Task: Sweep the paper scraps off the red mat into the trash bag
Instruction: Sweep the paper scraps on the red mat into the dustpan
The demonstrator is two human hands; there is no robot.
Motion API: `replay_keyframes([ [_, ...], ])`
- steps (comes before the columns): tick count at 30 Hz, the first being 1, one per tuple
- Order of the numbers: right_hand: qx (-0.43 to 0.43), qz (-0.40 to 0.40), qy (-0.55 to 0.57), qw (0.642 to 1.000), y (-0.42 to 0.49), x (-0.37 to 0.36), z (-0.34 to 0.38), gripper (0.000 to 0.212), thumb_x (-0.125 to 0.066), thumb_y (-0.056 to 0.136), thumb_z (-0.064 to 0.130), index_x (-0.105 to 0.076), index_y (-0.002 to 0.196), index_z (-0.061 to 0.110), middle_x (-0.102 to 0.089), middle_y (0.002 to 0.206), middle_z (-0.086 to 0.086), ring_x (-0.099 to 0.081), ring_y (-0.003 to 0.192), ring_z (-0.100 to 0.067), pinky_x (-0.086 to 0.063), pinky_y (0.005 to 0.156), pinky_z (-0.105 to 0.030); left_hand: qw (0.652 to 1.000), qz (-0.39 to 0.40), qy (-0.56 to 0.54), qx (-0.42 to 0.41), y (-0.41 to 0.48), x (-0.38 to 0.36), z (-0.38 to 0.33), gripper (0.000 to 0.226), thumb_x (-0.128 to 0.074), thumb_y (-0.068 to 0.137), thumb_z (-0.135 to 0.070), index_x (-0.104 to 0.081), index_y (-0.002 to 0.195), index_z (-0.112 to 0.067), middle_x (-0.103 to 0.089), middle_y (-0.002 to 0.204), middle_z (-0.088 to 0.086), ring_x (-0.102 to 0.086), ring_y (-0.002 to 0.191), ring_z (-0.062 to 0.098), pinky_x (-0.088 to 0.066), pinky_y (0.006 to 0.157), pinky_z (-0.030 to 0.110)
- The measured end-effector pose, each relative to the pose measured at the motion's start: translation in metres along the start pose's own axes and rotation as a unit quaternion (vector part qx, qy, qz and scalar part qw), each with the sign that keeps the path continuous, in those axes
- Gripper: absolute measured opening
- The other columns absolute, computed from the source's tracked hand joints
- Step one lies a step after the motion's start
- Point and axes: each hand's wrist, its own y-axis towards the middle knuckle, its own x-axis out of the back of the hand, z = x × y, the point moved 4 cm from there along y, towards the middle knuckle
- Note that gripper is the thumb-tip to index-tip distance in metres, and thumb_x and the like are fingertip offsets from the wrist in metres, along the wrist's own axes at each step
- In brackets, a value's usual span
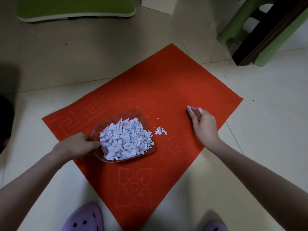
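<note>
The left hand (78, 145) is turned knuckles-up, its forearm coming in low from the near left. Its fingers are curled tight round the handle end of a clear scoop (106, 124), with the thumb lying along the handle towards the bowl. The scoop sits flat on the red mat (166, 77), its bowl stretching away from the hand to the right. Just beyond the thumb tip, the paper scraps (125, 140) are heaped in the bowl and fill most of it. Past the scoop's far right edge, between the two hands, a small cluster of loose scraps (160, 131) lies on the mat close to the rim, with a few single flecks beyond it.

The right hand (204, 124) reaches further out, its wrist straight and the back of the hand facing up. Its fingers are folded round a pink object (190, 109), whose end pokes out past the fingertips and rests on the mat. What the object is cannot be made out.

The mat lies corner-on across the pale tiled floor (100, 55). Near the person's body, below both forearms, are two purple slippers (85, 219). Far beyond the right hand stands a green stool (241, 22).
</note>
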Motion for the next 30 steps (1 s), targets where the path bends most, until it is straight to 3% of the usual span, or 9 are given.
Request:
replay_keyframes([
  [3, -0.003, 0.033, -0.016, 0.999, 0.0, -0.012, 0.004, 0.026, -0.048, 0.1, 0.029, -0.068, 0.111, 0.016, -0.071, 0.096, -0.005, -0.066, 0.084, -0.021, -0.041, 0.069, -0.025, 1.0, 0.002, 0.004, 0.008, -0.005, 0.003, 0.0, 0.037, -0.062, 0.082, -0.032, -0.057, 0.05, -0.012, -0.051, 0.044, 0.002, -0.04, 0.034, 0.015, -0.031, 0.043, 0.02],
  [8, 0.071, 0.12, 0.045, 0.989, -0.039, -0.037, 0.048, 0.026, -0.049, 0.098, 0.019, -0.065, 0.12, 0.018, -0.069, 0.107, -0.006, -0.064, 0.097, -0.021, -0.048, 0.085, -0.035, 1.0, 0.009, -0.003, 0.01, -0.008, 0.0, -0.004, 0.037, -0.061, 0.082, -0.028, -0.056, 0.05, -0.011, -0.049, 0.043, 0.002, -0.037, 0.031, 0.013, -0.029, 0.04, 0.018],
  [13, 0.056, 0.143, 0.158, 0.975, -0.058, -0.039, 0.077, 0.031, -0.052, 0.097, 0.016, -0.062, 0.126, 0.017, -0.065, 0.116, 0.006, -0.058, 0.105, -0.006, -0.037, 0.088, -0.004, 1.0, 0.01, -0.021, 0.011, -0.01, -0.008, -0.009, 0.043, -0.062, 0.084, -0.025, -0.053, 0.045, -0.011, -0.046, 0.038, 0.001, -0.036, 0.028, 0.012, -0.028, 0.039, 0.017],
  [15, 0.026, 0.11, 0.203, 0.973, -0.055, -0.03, 0.079, 0.029, -0.053, 0.097, 0.019, -0.063, 0.124, 0.018, -0.063, 0.118, 0.013, -0.059, 0.102, -0.001, -0.043, 0.085, -0.008, 1.0, 0.009, -0.023, 0.014, -0.01, -0.009, -0.009, 0.042, -0.062, 0.084, -0.025, -0.052, 0.046, -0.011, -0.046, 0.038, 0.001, -0.035, 0.028, 0.012, -0.028, 0.038, 0.017],
  [18, 0.007, 0.063, 0.211, 0.975, -0.043, -0.012, 0.07, 0.028, -0.054, 0.097, 0.022, -0.064, 0.122, 0.016, -0.065, 0.119, 0.007, -0.064, 0.088, -0.007, -0.05, 0.078, -0.022, 1.0, 0.01, -0.025, 0.016, -0.01, -0.01, -0.007, 0.039, -0.06, 0.085, -0.024, -0.053, 0.049, -0.01, -0.047, 0.04, 0.001, -0.038, 0.03, 0.012, -0.029, 0.038, 0.018],
  [22, 0.04, 0.059, 0.132, 0.989, -0.012, -0.009, 0.058, 0.029, -0.051, 0.098, 0.02, -0.064, 0.124, 0.015, -0.068, 0.113, 0.002, -0.058, 0.084, 0.009, -0.036, 0.071, 0.0, 0.999, 0.013, -0.036, 0.015, -0.009, -0.011, -0.003, 0.035, -0.06, 0.083, -0.024, -0.056, 0.052, -0.009, -0.049, 0.043, 0.003, -0.039, 0.033, 0.014, -0.03, 0.041, 0.019],
  [24, 0.056, 0.057, 0.098, 0.992, 0.005, -0.018, 0.057, 0.03, -0.05, 0.098, 0.017, -0.064, 0.123, 0.012, -0.067, 0.116, -0.004, -0.062, 0.098, -0.004, -0.038, 0.079, -0.006, 0.999, 0.012, -0.042, 0.015, -0.009, -0.011, -0.001, 0.034, -0.06, 0.084, -0.024, -0.058, 0.054, -0.008, -0.05, 0.045, 0.005, -0.04, 0.034, 0.015, -0.03, 0.041, 0.019],
  [26, 0.07, 0.075, 0.065, 0.993, 0.016, -0.035, 0.058, 0.029, -0.05, 0.098, 0.019, -0.065, 0.121, 0.01, -0.068, 0.115, -0.01, -0.064, 0.104, -0.022, -0.043, 0.086, -0.022, 0.999, 0.011, -0.042, 0.018, -0.009, -0.009, 0.001, 0.033, -0.059, 0.084, -0.024, -0.058, 0.055, -0.008, -0.051, 0.045, 0.005, -0.04, 0.034, 0.015, -0.03, 0.04, 0.019],
  [30, 0.09, 0.149, 0.045, 0.984, -0.003, -0.064, 0.072, 0.025, -0.049, 0.099, 0.025, -0.068, 0.109, 0.012, -0.07, 0.106, -0.009, -0.066, 0.095, -0.025, -0.047, 0.083, -0.036, 0.999, 0.008, -0.043, 0.024, -0.008, -0.007, 0.005, 0.034, -0.059, 0.084, -0.022, -0.056, 0.053, -0.009, -0.048, 0.042, 0.004, -0.038, 0.032, 0.015, -0.028, 0.039, 0.017],
])
